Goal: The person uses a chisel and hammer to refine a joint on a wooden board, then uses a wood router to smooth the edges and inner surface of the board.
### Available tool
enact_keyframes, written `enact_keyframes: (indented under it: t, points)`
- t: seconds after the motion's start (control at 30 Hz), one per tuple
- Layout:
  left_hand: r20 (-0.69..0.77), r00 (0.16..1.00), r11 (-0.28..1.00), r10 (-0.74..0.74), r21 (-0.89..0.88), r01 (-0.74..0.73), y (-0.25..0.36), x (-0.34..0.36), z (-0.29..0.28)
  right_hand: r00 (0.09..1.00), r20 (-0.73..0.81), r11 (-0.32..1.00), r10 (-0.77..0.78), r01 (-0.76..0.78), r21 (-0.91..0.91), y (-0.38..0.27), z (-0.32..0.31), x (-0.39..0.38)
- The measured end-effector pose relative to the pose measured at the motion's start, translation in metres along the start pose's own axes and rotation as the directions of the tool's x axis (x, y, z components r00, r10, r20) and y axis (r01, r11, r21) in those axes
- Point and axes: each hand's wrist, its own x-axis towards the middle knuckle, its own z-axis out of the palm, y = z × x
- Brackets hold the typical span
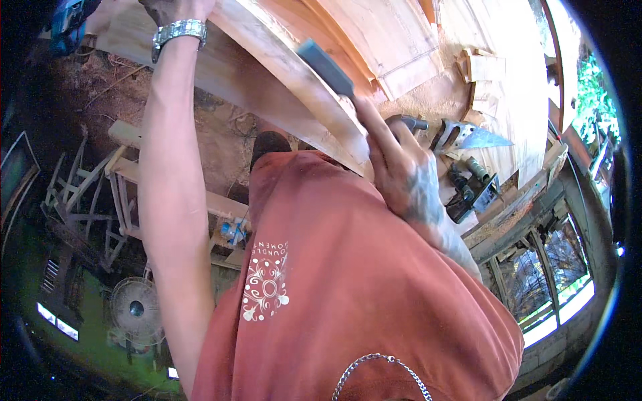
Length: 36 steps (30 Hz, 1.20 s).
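Observation:
A long curved wooden board (287, 80) slants from the top edge down to my waist. My right hand (394, 157) is closed near its lower end, with a finger stretched along a flat, dark grey-green tool (326, 68). The tool lies along the board's edge; it looks like a wide blade, but I cannot tell its exact kind. My left hand (175, 8), above a metal-band watch (179, 32), reaches the board's far end. The top edge cuts this hand off, and its fingers are hidden.
Right of my right hand lie a dark curved tool (409, 122), a handsaw (476, 137) and a dark power tool (476, 190). Wood offcuts (485, 68) sit behind them on the sawdusty bench. A blue power tool (67, 27) stands far left; a fan (136, 309) is lower left.

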Motion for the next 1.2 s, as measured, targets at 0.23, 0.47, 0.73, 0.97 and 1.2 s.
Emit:
enact_keyframes:
  t: [0.23, 0.47, 0.73, 0.97, 1.2]
  points:
    - [0.059, 0.994, 0.996, -0.093, 0.008, 0.093, 0.004, -0.008, -0.011, 0.993, -0.095, 0.994, -0.066, 0.074, 0.084, -0.021, 0.008, 0.038]
    - [-0.059, 0.952, 0.908, 0.3, 0.324, -0.266, -0.01, -0.008, 0.004, 0.996, -0.047, 0.997, -0.072, 0.073, 0.021, -0.01, 0.0, 0.032]
    - [0.257, 0.851, 0.691, -0.459, -0.498, 0.523, -0.003, 0.009, 0.013, 0.981, -0.175, 0.991, -0.087, 0.104, 0.088, -0.046, 0.006, 0.112]
    - [0.021, 0.909, 0.7, -0.417, -0.63, 0.336, -0.053, -0.014, 0.033, 0.987, -0.089, 0.991, -0.131, 0.132, 0.01, -0.046, 0.006, 0.104]
    - [0.04, 0.899, 0.833, -0.437, -0.36, 0.42, 0.02, -0.007, -0.003, 0.984, -0.119, 0.988, -0.131, 0.139, 0.062, -0.045, 0.002, 0.103]
